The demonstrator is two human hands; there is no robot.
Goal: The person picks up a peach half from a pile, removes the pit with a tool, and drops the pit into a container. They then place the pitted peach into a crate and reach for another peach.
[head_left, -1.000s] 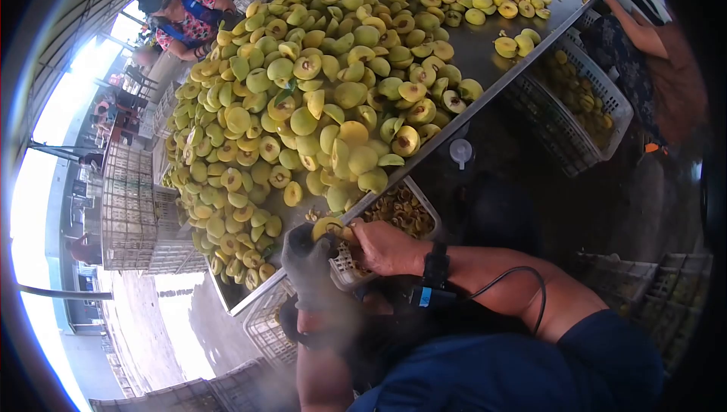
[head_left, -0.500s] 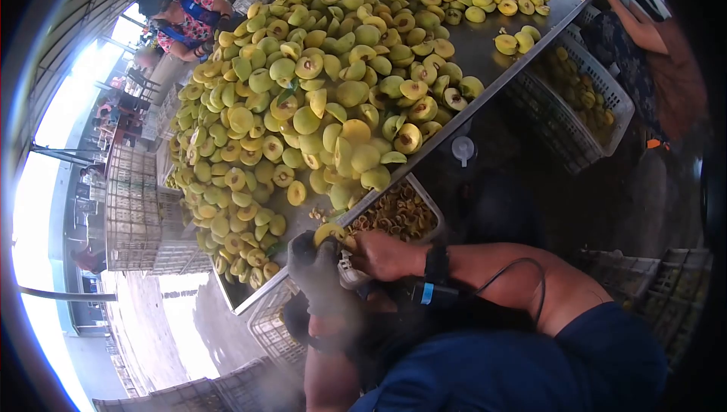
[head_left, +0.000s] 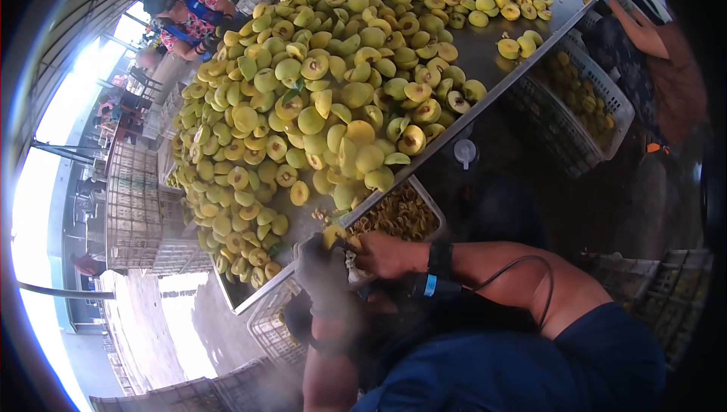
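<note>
Gloved left hand [head_left: 318,264] seems to grip a fruit half [head_left: 334,236]; right hand [head_left: 386,254] adjoins.

I log one yellow fruit [head_left: 332,235], partly hidden, held in left hand [head_left: 321,266] near the table [head_left: 485,99] edge.

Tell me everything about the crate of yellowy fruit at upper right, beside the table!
The crate looks like pale grey plastic, with a thick rim and slotted walls. It's open-topped and holds many yellow-green fruit pieces. It sits beside the metal table edge, slanted in this view. Shadow hides its bottom. Neither hand touches it.
</note>
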